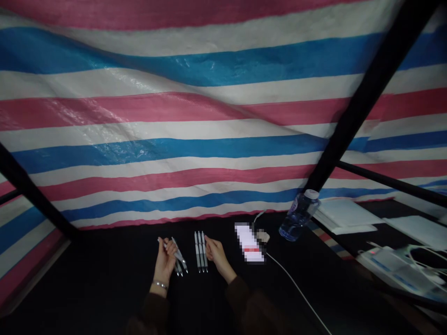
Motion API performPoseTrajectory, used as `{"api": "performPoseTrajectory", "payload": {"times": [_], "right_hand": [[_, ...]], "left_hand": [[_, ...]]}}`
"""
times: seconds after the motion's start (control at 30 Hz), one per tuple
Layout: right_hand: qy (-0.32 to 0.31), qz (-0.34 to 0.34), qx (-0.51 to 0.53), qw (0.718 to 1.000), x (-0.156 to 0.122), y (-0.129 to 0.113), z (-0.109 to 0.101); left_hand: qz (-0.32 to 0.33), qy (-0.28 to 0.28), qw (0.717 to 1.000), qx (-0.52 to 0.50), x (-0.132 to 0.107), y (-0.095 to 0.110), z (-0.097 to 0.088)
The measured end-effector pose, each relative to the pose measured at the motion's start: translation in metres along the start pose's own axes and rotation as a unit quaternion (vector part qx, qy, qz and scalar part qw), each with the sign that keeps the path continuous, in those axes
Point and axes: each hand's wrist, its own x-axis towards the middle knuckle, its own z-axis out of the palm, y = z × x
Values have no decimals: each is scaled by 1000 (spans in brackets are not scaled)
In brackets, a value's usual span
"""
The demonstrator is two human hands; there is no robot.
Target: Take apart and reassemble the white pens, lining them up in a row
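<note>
Three white-and-grey pens (200,251) lie side by side on the black tabletop, tips toward me. At their right edge is my right hand (217,255), its fingers curled together against the rightmost pen. My left hand (165,258), with a silver bracelet at the wrist, is closed over a second bunch of similar pens (180,258). These fan out at a slant from under its fingers. A pale end shows between the thumb and fingers, so a pen appears to be in that grip. The palm hides part of the bunch.
Right of my hands lies a pixelated white-and-red item (249,244), with a white plug (263,237) and cable (293,277) beside it. A clear bottle (298,216) stands farther right, near a black pole (349,116). White boxes (349,215) sit on a side surface. Striped sheeting (174,149) hangs behind.
</note>
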Motion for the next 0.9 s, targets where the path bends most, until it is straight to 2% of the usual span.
{"api": "performPoseTrajectory", "payload": {"times": [0.1, 0.23, 0.57, 0.9], "right_hand": [[0, 1, -2, 1000, 0, -1, 0], [4, 1, -1, 1000, -1, -2, 1], [5, 5, -1, 1000, -2, -3, 3], [6, 4, -5, 1000, -2, -4, 3]], "left_hand": [[-31, -45, 998, -43, -5, 4, -4], [-66, -33, 996, -42, -10, 8, -8], [-56, -32, 997, -38, -8, 7, -14], [-49, 2, 999, 9, -11, 6, -10]]}}
